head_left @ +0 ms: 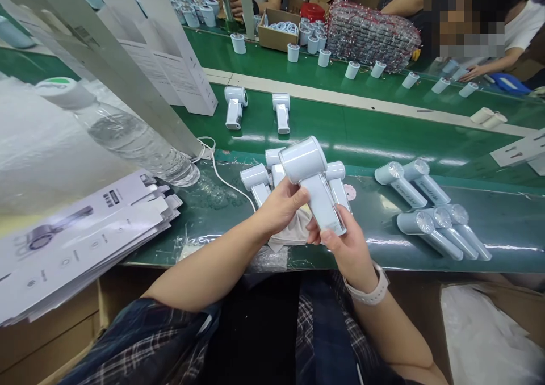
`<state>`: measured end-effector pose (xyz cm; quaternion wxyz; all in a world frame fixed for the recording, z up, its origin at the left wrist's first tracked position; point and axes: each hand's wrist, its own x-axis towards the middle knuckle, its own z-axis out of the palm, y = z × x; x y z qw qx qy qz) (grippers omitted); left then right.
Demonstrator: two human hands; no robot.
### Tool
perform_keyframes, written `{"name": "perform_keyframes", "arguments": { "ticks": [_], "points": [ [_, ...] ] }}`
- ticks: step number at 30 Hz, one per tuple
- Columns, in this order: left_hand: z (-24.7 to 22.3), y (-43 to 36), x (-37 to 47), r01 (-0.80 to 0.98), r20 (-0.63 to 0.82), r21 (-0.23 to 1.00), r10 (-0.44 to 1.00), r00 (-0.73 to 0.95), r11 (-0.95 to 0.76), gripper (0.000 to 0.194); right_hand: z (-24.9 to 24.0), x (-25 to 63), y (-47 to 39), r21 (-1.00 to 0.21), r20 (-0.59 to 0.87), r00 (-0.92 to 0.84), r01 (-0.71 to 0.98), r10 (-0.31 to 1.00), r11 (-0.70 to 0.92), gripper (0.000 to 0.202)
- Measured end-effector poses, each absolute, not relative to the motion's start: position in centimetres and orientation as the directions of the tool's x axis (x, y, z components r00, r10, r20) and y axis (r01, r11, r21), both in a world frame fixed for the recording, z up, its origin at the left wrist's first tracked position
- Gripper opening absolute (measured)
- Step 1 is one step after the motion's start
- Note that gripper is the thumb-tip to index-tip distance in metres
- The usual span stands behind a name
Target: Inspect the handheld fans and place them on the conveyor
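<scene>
A pale blue handheld fan [321, 200] is held up in the middle, tilted, its round head toward the far side. My left hand [283, 203] grips it below the head, thumb on the handle. Around the handle's lower end closes my right hand [347, 246]. Just behind lie more fans, one at left [255, 180] and one at right [336, 183], partly hidden. Under my hands is a whitish cloth [293, 229]. Several fans in clear wrapping [443, 229] lie in two rows at right.
Flat printed boxes [97, 231] and a water bottle [131, 138] are at left, beside a metal post [106, 61]. Two fans [281, 112] lie on the green belt [361, 126]. Across it are white-blue cups [324, 58], a cardboard box [279, 33] and co-workers' hands [472, 72].
</scene>
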<state>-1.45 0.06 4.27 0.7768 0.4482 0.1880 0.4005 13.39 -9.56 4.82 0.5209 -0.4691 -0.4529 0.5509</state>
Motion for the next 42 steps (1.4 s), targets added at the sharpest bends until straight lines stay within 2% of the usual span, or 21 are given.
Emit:
{"name": "perform_keyframes", "arguments": {
  "ticks": [2, 4, 7, 10, 15, 18, 22, 25, 32, 42],
  "points": [
    [4.0, 0.0, -1.1, -0.385, 0.119, 0.894, 0.709, 0.695, 0.228, 0.064, 4.0, 14.4, -9.4, -0.989, -0.079, 0.025, -0.128, 0.997, -0.075, 0.041],
    [3.4, 0.1, -0.6, -0.297, 0.157, 0.949, 0.655, 0.739, 0.108, 0.063, 3.2, 15.4, -9.6, -0.986, -0.11, 0.069, -0.134, 0.992, -0.1, 0.038],
    [2.0, 0.5, 0.1, -0.066, 0.205, 0.973, 0.688, 0.696, -0.223, 0.077, 2.6, 16.4, -10.2, -0.98, -0.125, 0.133, -0.171, 0.983, -0.101, 0.037],
    [0.6, 0.9, 0.7, 0.182, 0.276, 0.829, 0.669, 0.69, -0.529, 0.084, 2.5, 16.9, -10.8, -0.977, -0.129, 0.18, -0.193, 0.975, -0.094, 0.034],
    [-0.6, 1.0, 0.7, 0.295, 0.231, 0.576, 0.498, 0.836, -0.763, 0.051, 3.3, 17.1, -11.7, -0.984, -0.048, 0.278, -0.18, 0.959, 0.003, 0.029],
    [-0.6, 1.3, 0.3, 0.289, 0.217, 0.525, 0.454, 0.864, -0.801, 0.05, 4.2, 16.9, -12.1, -0.985, -0.009, 0.304, -0.168, 0.952, 0.044, 0.032],
    [0.1, 1.7, -0.3, 0.249, 0.2, 0.568, 0.425, 0.883, -0.785, 0.041, 5.1, 16.4, -12.5, -0.992, 0.013, 0.318, -0.117, 0.948, 0.053, 0.033],
    [0.9, 1.7, -0.4, 0.227, 0.194, 0.6, 0.415, 0.889, -0.767, 0.042, 5.5, 16.0, -12.8, -0.994, 0.03, 0.299, -0.09, 0.954, 0.06, 0.032],
    [1.1, 1.4, -0.4, 0.172, 0.236, 0.619, 0.391, 0.889, -0.766, 0.046, 6.1, 15.5, -13.2, -0.989, 0.031, 0.257, -0.131, 0.966, 0.067, 0.027],
    [1.6, 1.3, -0.5, 0.184, 0.201, 0.64, 0.393, 0.897, -0.746, 0.044, 5.9, 15.5, -13.3, -0.979, -0.005, 0.209, -0.201, 0.978, 0.038, 0.027]
  ]
}}
